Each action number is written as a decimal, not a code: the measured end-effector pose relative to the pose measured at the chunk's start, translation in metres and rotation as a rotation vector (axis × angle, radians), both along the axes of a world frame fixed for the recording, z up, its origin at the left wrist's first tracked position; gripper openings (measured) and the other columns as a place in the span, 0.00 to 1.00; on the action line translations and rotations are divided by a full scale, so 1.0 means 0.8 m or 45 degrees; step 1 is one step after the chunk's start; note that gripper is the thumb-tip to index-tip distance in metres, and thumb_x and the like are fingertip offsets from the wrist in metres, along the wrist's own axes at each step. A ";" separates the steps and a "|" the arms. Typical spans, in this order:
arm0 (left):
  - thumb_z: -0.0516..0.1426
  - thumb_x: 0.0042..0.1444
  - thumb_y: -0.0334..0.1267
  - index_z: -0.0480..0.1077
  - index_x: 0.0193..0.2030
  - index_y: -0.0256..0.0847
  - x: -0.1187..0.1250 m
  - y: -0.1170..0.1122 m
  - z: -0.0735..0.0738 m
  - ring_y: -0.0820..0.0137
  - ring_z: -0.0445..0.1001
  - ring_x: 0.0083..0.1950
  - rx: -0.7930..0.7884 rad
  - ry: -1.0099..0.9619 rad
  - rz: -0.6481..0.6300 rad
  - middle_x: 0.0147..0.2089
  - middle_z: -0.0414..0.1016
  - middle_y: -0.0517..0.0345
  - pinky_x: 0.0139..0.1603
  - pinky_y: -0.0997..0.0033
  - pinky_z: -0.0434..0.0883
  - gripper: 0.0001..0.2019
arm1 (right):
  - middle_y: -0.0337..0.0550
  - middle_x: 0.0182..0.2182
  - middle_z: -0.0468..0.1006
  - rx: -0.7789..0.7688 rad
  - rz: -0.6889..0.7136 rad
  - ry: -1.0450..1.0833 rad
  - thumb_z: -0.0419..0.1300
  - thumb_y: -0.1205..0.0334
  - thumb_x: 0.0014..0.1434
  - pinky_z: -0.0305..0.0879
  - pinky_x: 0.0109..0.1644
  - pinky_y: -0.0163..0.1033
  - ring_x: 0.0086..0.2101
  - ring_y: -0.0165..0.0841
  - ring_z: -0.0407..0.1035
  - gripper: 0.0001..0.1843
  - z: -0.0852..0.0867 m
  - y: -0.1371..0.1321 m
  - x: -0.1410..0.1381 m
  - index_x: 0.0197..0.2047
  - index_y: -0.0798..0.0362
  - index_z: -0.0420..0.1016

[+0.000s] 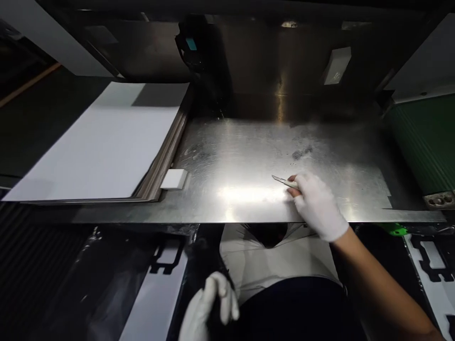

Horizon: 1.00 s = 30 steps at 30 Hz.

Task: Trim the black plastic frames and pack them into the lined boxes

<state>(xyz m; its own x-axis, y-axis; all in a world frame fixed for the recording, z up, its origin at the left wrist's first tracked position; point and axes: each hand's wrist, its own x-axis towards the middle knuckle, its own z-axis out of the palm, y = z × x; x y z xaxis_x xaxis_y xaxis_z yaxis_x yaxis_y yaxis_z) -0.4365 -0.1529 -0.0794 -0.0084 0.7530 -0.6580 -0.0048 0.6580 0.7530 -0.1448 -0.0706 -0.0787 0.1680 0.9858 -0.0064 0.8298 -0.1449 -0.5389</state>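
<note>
My right hand (318,203), in a white glove with the thumb and fingertip bare, is closed around a craft knife (289,183). Its thin pointed blade faces left, just over the steel worktop (245,156). Lower down, in front of my body and below the table edge, hangs my left hand (211,305), also in a white glove. Its fingers are loosely bent and apart, and nothing shows in them.
A thick stack of white sheets (95,142) lies on the left, with a small white block (174,179) beside it. A black device (195,52) stands at the back. On the right is a green ribbed belt (426,142). Black cut-out pieces (168,254) lie below the edge.
</note>
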 end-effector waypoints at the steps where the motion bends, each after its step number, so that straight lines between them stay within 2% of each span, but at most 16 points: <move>1: 0.56 0.62 0.70 0.67 0.29 0.48 0.001 -0.008 -0.012 0.63 0.62 0.26 -0.068 -0.020 -0.048 0.21 0.61 0.60 0.33 0.59 0.71 0.27 | 0.54 0.51 0.80 -0.109 -0.027 -0.095 0.56 0.62 0.74 0.71 0.50 0.46 0.48 0.44 0.74 0.11 -0.009 0.015 0.008 0.55 0.54 0.76; 3: 0.54 0.63 0.72 0.71 0.32 0.46 0.007 -0.024 -0.039 0.63 0.68 0.30 -0.175 -0.127 -0.064 0.24 0.65 0.59 0.43 0.57 0.74 0.29 | 0.54 0.50 0.79 -0.304 -0.040 -0.179 0.58 0.60 0.73 0.68 0.45 0.44 0.45 0.43 0.74 0.11 -0.022 0.035 0.015 0.53 0.55 0.76; 6: 0.55 0.65 0.70 0.76 0.40 0.46 0.020 -0.038 -0.071 0.59 0.75 0.41 -0.212 -0.335 -0.088 0.33 0.72 0.54 0.56 0.54 0.73 0.27 | 0.52 0.45 0.79 -0.456 -0.082 -0.167 0.57 0.58 0.72 0.62 0.39 0.40 0.39 0.40 0.73 0.10 -0.025 0.041 0.016 0.51 0.54 0.75; 8: 0.60 0.63 0.67 0.76 0.44 0.47 0.024 -0.040 -0.083 0.57 0.75 0.46 -0.136 -0.407 -0.234 0.39 0.75 0.52 0.62 0.52 0.71 0.24 | 0.50 0.42 0.79 -0.519 -0.083 -0.163 0.57 0.59 0.71 0.59 0.37 0.39 0.37 0.38 0.73 0.09 -0.021 0.036 0.021 0.49 0.53 0.74; 10: 0.64 0.59 0.67 0.76 0.47 0.47 0.024 -0.038 -0.089 0.57 0.75 0.48 -0.062 -0.422 -0.382 0.40 0.75 0.53 0.65 0.51 0.68 0.26 | 0.48 0.40 0.79 -0.565 -0.054 -0.135 0.57 0.60 0.70 0.58 0.36 0.39 0.35 0.37 0.72 0.06 -0.016 0.030 0.030 0.47 0.52 0.73; 13: 0.67 0.54 0.68 0.74 0.55 0.47 0.023 -0.036 -0.096 0.60 0.75 0.42 -0.078 -0.433 -0.466 0.36 0.73 0.57 0.59 0.52 0.70 0.32 | 0.44 0.36 0.79 -0.578 -0.030 -0.035 0.56 0.60 0.70 0.58 0.33 0.37 0.31 0.35 0.71 0.04 -0.008 0.016 0.047 0.44 0.51 0.70; 16: 0.68 0.57 0.58 0.72 0.58 0.50 0.025 -0.039 -0.100 0.66 0.71 0.34 -0.124 -0.399 -0.528 0.34 0.68 0.62 0.44 0.59 0.71 0.27 | 0.40 0.31 0.78 -0.594 0.055 0.196 0.50 0.57 0.74 0.59 0.28 0.37 0.27 0.34 0.70 0.09 0.003 -0.016 0.056 0.46 0.49 0.69; 18: 0.66 0.58 0.48 0.72 0.55 0.48 0.029 -0.041 -0.100 0.70 0.66 0.31 -0.139 -0.331 -0.542 0.34 0.65 0.64 0.36 0.65 0.67 0.20 | 0.38 0.31 0.78 -0.642 0.206 0.412 0.47 0.53 0.77 0.62 0.28 0.36 0.26 0.33 0.70 0.13 0.010 -0.046 0.050 0.48 0.48 0.70; 20: 0.64 0.55 0.39 0.72 0.51 0.47 0.034 -0.040 -0.099 0.72 0.63 0.30 -0.137 -0.239 -0.538 0.34 0.63 0.65 0.33 0.68 0.64 0.16 | 0.37 0.32 0.78 -0.684 0.431 0.623 0.46 0.47 0.78 0.64 0.30 0.35 0.28 0.32 0.70 0.18 0.011 -0.078 0.036 0.47 0.47 0.71; 22: 0.63 0.53 0.33 0.72 0.47 0.46 0.039 -0.037 -0.097 0.70 0.62 0.31 -0.118 -0.169 -0.544 0.33 0.63 0.64 0.34 0.67 0.64 0.14 | 0.36 0.32 0.75 -0.711 0.642 0.791 0.45 0.42 0.79 0.62 0.30 0.35 0.28 0.30 0.67 0.23 0.001 -0.107 0.014 0.42 0.48 0.71; 24: 0.61 0.51 0.31 0.73 0.42 0.46 0.045 -0.034 -0.094 0.68 0.63 0.32 -0.086 -0.152 -0.572 0.31 0.64 0.63 0.36 0.64 0.66 0.11 | 0.34 0.30 0.72 -0.732 0.715 0.864 0.45 0.42 0.79 0.60 0.31 0.35 0.28 0.29 0.64 0.25 -0.019 -0.131 -0.013 0.38 0.49 0.69; 27: 0.61 0.48 0.29 0.73 0.37 0.46 0.052 -0.032 -0.092 0.64 0.66 0.35 -0.056 -0.174 -0.600 0.30 0.66 0.61 0.39 0.61 0.68 0.09 | 0.34 0.27 0.71 -0.826 0.564 0.718 0.46 0.47 0.79 0.57 0.32 0.36 0.27 0.29 0.63 0.22 -0.052 -0.155 -0.049 0.37 0.50 0.68; 30: 0.61 0.46 0.29 0.70 0.33 0.46 0.055 -0.038 -0.093 0.64 0.66 0.35 -0.055 -0.152 -0.581 0.30 0.67 0.61 0.40 0.61 0.68 0.09 | 0.37 0.29 0.77 -0.856 0.445 0.504 0.47 0.51 0.79 0.55 0.32 0.37 0.27 0.30 0.68 0.19 -0.071 -0.167 -0.072 0.40 0.50 0.71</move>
